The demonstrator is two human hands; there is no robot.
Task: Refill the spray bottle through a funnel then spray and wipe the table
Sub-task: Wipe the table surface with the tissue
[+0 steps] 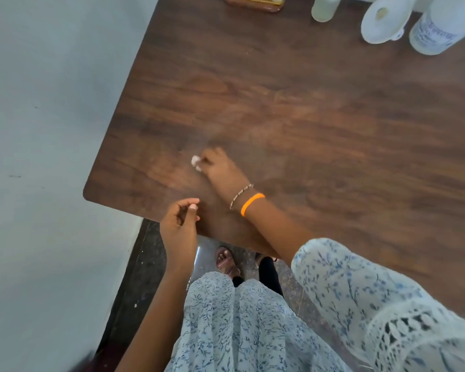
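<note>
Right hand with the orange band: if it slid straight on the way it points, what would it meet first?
Probably nothing: the right hand points toward the brown wooden table's left edge, over bare wood.

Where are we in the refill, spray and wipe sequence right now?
Refilling seems over: the white plastic funnel lies on its side beside the white labelled bottle at the far edge. Wiping is under way: the right hand presses a small white wad onto the brown wooden table. Left hand idle.
</note>
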